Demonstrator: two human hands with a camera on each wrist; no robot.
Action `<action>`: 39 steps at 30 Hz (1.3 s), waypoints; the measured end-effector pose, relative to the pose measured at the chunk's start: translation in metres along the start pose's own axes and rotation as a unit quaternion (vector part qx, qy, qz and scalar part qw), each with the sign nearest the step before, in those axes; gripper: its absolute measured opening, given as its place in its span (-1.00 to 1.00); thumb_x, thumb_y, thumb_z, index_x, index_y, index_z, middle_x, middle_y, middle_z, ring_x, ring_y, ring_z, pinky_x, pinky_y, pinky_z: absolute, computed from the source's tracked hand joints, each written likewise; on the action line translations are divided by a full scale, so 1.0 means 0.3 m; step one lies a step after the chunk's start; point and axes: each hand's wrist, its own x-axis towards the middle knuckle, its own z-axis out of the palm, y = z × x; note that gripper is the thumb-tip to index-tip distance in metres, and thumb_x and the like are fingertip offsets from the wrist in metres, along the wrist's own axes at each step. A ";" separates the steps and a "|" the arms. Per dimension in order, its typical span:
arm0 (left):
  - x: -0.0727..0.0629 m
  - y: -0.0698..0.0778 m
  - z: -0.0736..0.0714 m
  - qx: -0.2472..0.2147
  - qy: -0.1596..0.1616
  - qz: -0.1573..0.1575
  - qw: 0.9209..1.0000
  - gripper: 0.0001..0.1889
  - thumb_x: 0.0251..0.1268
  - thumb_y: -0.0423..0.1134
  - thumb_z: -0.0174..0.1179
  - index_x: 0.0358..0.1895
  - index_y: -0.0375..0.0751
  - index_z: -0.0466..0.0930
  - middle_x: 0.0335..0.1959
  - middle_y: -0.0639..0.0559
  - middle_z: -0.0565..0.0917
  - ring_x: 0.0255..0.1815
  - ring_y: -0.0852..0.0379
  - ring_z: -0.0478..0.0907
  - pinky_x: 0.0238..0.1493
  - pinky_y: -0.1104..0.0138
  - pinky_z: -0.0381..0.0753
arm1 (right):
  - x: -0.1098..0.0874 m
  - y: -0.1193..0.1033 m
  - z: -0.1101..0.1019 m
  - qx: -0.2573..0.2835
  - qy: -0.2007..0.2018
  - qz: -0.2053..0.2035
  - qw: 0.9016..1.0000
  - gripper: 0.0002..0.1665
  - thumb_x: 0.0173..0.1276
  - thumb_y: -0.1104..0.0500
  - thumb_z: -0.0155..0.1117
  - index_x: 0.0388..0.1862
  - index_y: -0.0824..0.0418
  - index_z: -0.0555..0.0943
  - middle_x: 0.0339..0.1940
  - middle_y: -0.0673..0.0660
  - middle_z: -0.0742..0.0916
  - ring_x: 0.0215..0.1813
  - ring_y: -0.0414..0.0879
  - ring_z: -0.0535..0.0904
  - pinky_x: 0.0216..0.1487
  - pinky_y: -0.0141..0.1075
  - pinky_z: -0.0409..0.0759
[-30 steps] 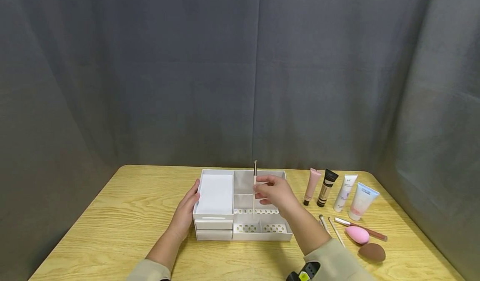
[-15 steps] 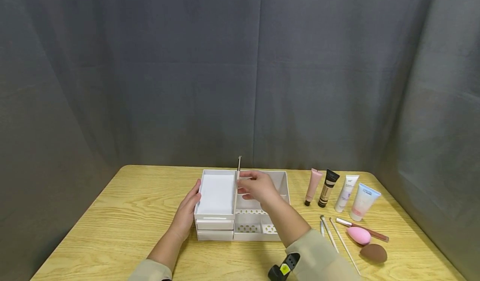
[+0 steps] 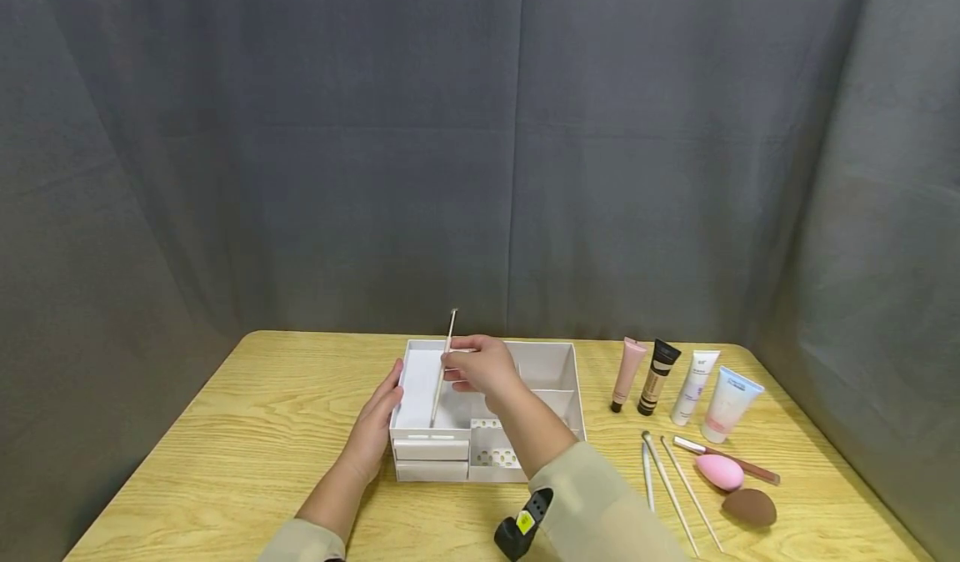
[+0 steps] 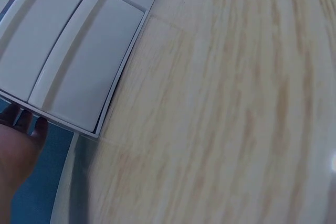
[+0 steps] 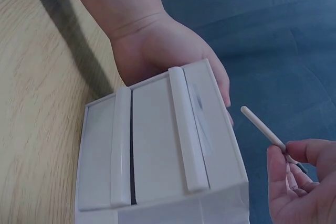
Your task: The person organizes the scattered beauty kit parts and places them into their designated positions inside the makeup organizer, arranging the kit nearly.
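My right hand (image 3: 483,372) pinches a slim pale makeup brush (image 3: 439,388) between thumb and fingers, its dark-banded tip up. The brush leans over the shallow top tray (image 3: 408,391) of a white cosmetics organizer (image 3: 431,470). In the right wrist view, the rounded handle end of the brush (image 5: 258,121) sticks out past the fingertips. My left hand (image 3: 375,429) rests with extended fingers against the organizer's left side. Its fingertips show at the edge of the organizer (image 4: 89,51) in the left wrist view. Two drawers face front, and divided compartments lie to the right, partly hidden by the right forearm.
Right of the organizer stand a pink tube (image 3: 627,374), a black tube (image 3: 658,377), a white tube (image 3: 694,387) and a blue-and-pink tube (image 3: 730,405). Nearer lie several brushes (image 3: 672,495), a pink sponge (image 3: 720,472) and a brown sponge (image 3: 750,508). Grey curtain surrounds the wooden table.
My right hand has carried the brush leftward, from above the right compartments to over the top left tray, and the brush now tilts more. My left hand stays at the organizer's side.
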 end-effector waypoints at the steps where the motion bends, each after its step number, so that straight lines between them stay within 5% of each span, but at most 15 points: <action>1: 0.000 0.001 -0.001 -0.001 0.000 0.000 1.000 -0.41 0.55 -0.12 -0.25 0.59 -0.04 -0.05 0.63 -0.04 -0.11 0.65 -0.13 -0.28 0.59 -0.11 -0.25 | 0.003 0.000 0.010 -0.002 0.000 0.000 1.000 -0.66 0.24 0.33 0.29 0.01 0.34 0.62 -0.34 0.15 0.79 -0.46 -0.21 0.69 -0.43 -0.40 0.67; 14: 0.001 -0.003 0.004 -0.007 0.000 0.005 1.000 -0.41 0.55 -0.14 -0.25 0.58 -0.06 -0.03 0.63 -0.08 -0.11 0.64 -0.15 -0.26 0.59 -0.12 -0.21 | 0.009 0.019 0.111 -0.025 -0.006 0.003 1.000 -0.75 0.20 0.37 0.29 -0.12 0.40 0.63 -0.59 0.08 0.69 -0.60 -0.25 0.57 -0.57 -0.46 0.60; 39: 0.002 -0.004 -0.004 0.008 -0.003 0.011 1.000 -0.41 0.56 -0.11 -0.26 0.58 -0.08 -0.05 0.63 -0.03 -0.10 0.65 -0.12 -0.27 0.60 -0.10 -0.28 | 0.009 0.038 0.183 -0.048 0.003 0.029 0.998 -0.85 0.21 0.37 0.32 -0.23 0.39 0.65 -0.65 0.08 0.68 -0.68 -0.28 0.50 -0.68 -0.55 0.47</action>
